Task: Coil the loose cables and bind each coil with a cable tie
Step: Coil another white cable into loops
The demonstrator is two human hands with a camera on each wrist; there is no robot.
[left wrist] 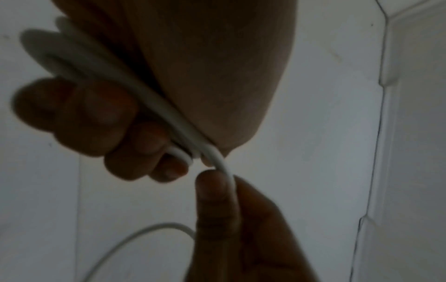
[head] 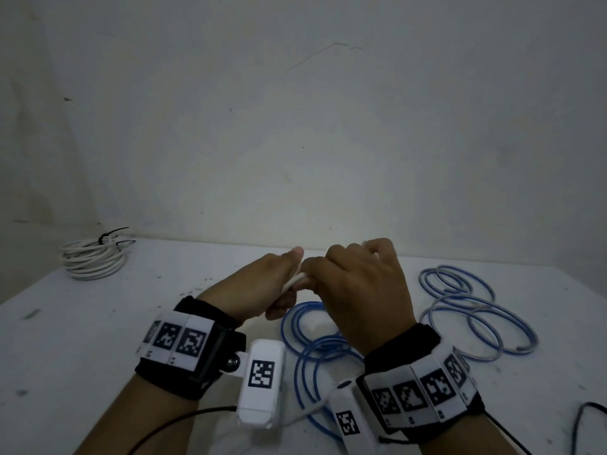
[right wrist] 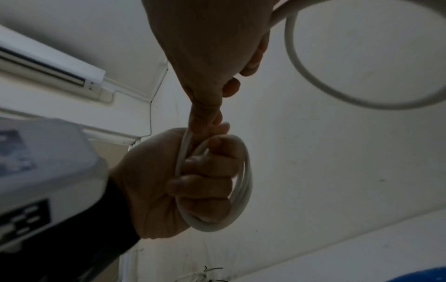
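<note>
Above the white table (head: pixel 98 323) my left hand (head: pixel 282 290) grips a small coil of white cable (head: pixel 293 281), its fingers (right wrist: pixel 205 183) curled through the loops (right wrist: pixel 243 171). My right hand (head: pixel 354 284) pinches the same cable (left wrist: pixel 226 171) just beside the left hand, between thumb and finger (left wrist: pixel 212 200). A free loop of it (right wrist: pixel 313 76) swings off past the right hand. Loose blue cable (head: pixel 315 353) lies in open rings under my wrists and to the right (head: pixel 476 307).
A finished white coil (head: pixel 93 259) with a black cable tie (head: pixel 106 238) sits at the table's back left corner by the wall. A thin black wire (head: pixel 584 418) lies at the front right. An air conditioner (right wrist: pixel 48 63) hangs high on the wall.
</note>
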